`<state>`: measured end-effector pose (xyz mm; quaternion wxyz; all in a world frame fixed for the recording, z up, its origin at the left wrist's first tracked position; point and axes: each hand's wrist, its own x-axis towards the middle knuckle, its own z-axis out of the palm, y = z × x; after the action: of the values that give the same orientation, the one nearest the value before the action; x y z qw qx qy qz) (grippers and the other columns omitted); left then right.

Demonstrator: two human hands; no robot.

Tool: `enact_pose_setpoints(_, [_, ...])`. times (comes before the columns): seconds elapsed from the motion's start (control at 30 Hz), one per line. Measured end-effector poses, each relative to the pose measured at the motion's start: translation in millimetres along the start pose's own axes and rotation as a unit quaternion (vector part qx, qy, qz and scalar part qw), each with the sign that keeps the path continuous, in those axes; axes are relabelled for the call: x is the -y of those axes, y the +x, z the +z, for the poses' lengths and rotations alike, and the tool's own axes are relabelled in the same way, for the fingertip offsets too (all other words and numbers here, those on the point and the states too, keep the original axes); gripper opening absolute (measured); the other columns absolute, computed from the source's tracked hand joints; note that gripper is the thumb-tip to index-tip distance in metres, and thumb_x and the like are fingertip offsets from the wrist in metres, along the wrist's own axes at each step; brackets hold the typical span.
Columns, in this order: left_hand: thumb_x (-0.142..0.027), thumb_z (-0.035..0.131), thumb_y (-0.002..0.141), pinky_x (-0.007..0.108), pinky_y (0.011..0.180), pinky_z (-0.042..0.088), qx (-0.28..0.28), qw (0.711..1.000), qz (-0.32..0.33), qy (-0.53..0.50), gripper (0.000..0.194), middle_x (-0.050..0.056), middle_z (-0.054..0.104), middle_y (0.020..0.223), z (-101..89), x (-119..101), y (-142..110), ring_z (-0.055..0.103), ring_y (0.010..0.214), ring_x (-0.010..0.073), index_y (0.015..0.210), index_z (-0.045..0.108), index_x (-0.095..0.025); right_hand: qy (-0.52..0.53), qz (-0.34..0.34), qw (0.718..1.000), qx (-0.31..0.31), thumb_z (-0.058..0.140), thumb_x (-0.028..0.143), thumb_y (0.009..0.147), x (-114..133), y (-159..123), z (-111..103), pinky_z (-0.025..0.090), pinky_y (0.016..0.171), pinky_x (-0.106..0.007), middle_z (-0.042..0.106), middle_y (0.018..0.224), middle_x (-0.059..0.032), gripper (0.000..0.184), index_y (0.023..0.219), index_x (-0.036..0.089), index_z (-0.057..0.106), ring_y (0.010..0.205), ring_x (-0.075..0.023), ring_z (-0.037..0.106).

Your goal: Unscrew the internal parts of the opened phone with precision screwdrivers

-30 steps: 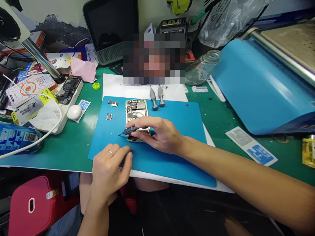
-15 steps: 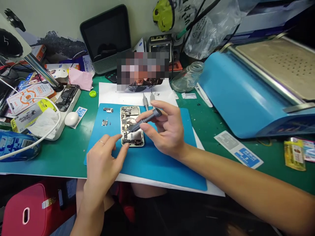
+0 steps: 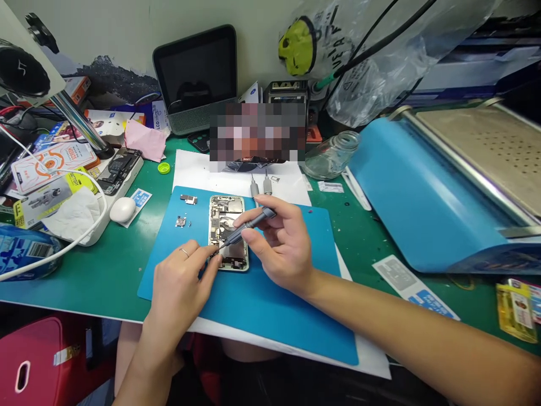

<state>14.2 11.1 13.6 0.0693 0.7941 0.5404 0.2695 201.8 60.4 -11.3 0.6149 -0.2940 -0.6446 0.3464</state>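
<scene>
Opened smartphone (image 3: 228, 223), pale metal-looking rim, thin rectangular body, inner parts bared. Head view: lies flat on the smooth blue rectangular work mat (image 3: 262, 316), long sides running away from the person.

Handling, as judged: light, stiff, thin; rim probably smooth and apt to slide. Bared boards and connectors look fragile. Best hold: outer long edges, fingertips clear of the inner parts.

Slim dark-grey precision screwdriver (image 3: 240, 231), one: slanted over the phone, tip at its left edge; contact with a screw cannot be told. Likely rigid and light; best held at the barrel.

Right hand (image 3: 289, 248): thumb and fingers closed on the screwdriver's barrel.

Left hand (image 3: 180, 282): thumb and forefinger close together at the phone's left edge, beside the driver tip; whether they pinch anything cannot be told.

Also on the mat: small dark-and-silver flat component (image 3: 189, 199) and small square metallic component (image 3: 181, 221), both left of the phone, apart from it; probably easily knocked.
</scene>
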Motion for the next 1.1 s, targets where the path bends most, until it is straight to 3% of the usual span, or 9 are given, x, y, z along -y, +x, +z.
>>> enact_pose_setpoints(0.93, [-0.029, 0.061, 0.101, 0.026, 0.065, 0.039, -0.011, 0.999, -0.025, -0.017, 0.016, -0.001, 0.064, 0.078, 1.1, -0.6, -2.3, 0.059, 0.070, 0.0125, 0.092, 0.071, -0.020, -0.015, -0.034, 0.999, 0.004, 0.066, 0.012, 0.092, 3.6, -0.4, -0.9, 0.063, 0.074, -0.029, 0.071, 0.097, -0.0012, 0.048, 0.135, 0.030, 0.053, 0.086, -0.0139, 0.070])
enact_pose_setpoints(1.1, [-0.028, 0.062, 0.100, 0.025, 0.063, 0.039, -0.013, 0.999, -0.027, -0.023, 0.014, -0.001, 0.063, 0.077, 0.7, -1.4, -2.2, 0.058, 0.069, 0.0120, 0.090, 0.069, -0.020, -0.034, -0.032, 0.999, 0.004, 0.065, 0.018, 0.094, 4.3, 0.1, -1.0, 0.064, 0.071, -0.031, 0.072, 0.096, -0.0016, 0.043, 0.133, 0.031, 0.053, 0.082, -0.0154, 0.070])
